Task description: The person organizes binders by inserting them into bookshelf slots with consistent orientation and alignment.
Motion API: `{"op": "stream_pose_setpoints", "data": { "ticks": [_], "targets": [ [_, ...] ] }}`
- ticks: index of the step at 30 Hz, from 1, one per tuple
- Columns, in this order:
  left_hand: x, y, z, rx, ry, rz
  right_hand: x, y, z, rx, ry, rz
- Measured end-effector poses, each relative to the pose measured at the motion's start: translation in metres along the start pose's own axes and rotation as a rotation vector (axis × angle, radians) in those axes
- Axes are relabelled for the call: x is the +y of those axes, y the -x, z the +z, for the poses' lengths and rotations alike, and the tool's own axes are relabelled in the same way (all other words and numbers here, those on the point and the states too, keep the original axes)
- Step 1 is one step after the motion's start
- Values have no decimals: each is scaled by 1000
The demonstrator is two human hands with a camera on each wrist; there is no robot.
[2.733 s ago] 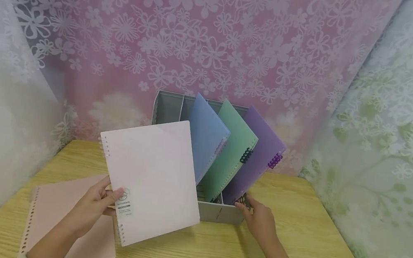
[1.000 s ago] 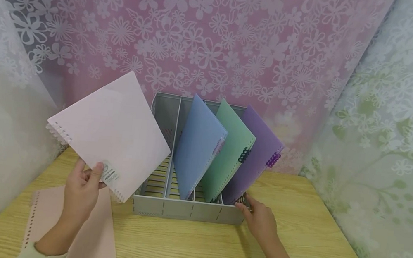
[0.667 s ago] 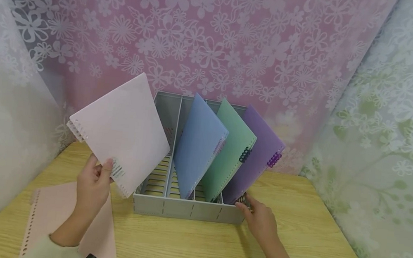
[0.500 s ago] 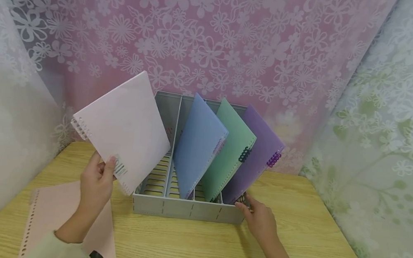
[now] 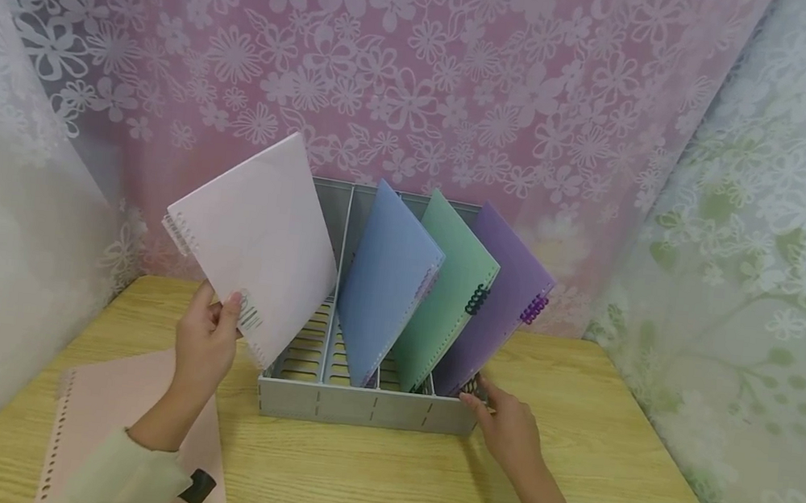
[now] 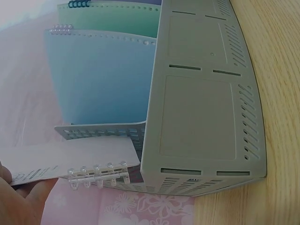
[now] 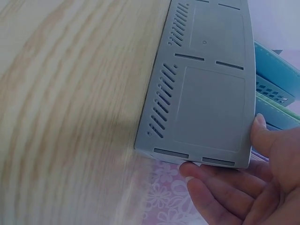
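A pale pink loose-leaf notebook point(image 5: 262, 230) with clear rings tilts over the leftmost compartment of a grey file organizer point(image 5: 366, 408). My left hand point(image 5: 206, 350) pinches it near its printed label, thumb on the cover. In the left wrist view, the lower end of this notebook point(image 6: 93, 154) lies between the organizer's side wall and a divider. At the organizer's front right corner, my right hand point(image 5: 511, 436) grips the rim; in the right wrist view its thumb point(image 7: 262, 133) lies at the top edge and the other fingers touch the side.
Blue point(image 5: 389, 282), green point(image 5: 452, 289) and purple point(image 5: 504, 294) notebooks lean in the other compartments. A pink punched cover point(image 5: 115, 394) lies on the wooden table point(image 5: 366, 483) at the left, partly under my left forearm. Floral cloth point(image 5: 405, 82) hangs behind.
My left hand has carried the pale notebook from in front of the organizer out to the left, then back rightward over the leftmost compartment. My right hand has stayed at the corner.
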State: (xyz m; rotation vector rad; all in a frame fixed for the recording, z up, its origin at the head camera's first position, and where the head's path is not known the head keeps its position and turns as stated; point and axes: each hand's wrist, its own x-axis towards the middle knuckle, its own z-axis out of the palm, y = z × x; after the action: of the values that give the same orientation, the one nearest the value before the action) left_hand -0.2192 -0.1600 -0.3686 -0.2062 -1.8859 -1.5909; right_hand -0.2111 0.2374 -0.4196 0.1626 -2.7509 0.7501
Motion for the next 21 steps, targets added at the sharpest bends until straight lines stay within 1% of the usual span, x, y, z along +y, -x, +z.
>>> {"op": "stream_pose_setpoints", "data": {
  "ticks": [7, 11, 13, 16, 21],
  "targets": [
    [-1, -1, 4, -32, -18, -10, 1, 0, 0, -8, 5, -6],
    [-2, -2, 9, -63, 25, -11, 2, 0, -1, -20, 3, -3],
    [-3, -3, 12, -73, 32, -9, 2, -1, -1, -25, 2, 0],
    [-4, -4, 16, -79, 13, -5, 1, -1, -1, -29, 8, 5],
    [-8, -5, 22, -71, -58, 5, 2, 0, -1, -30, 9, -5]
  ]
}}
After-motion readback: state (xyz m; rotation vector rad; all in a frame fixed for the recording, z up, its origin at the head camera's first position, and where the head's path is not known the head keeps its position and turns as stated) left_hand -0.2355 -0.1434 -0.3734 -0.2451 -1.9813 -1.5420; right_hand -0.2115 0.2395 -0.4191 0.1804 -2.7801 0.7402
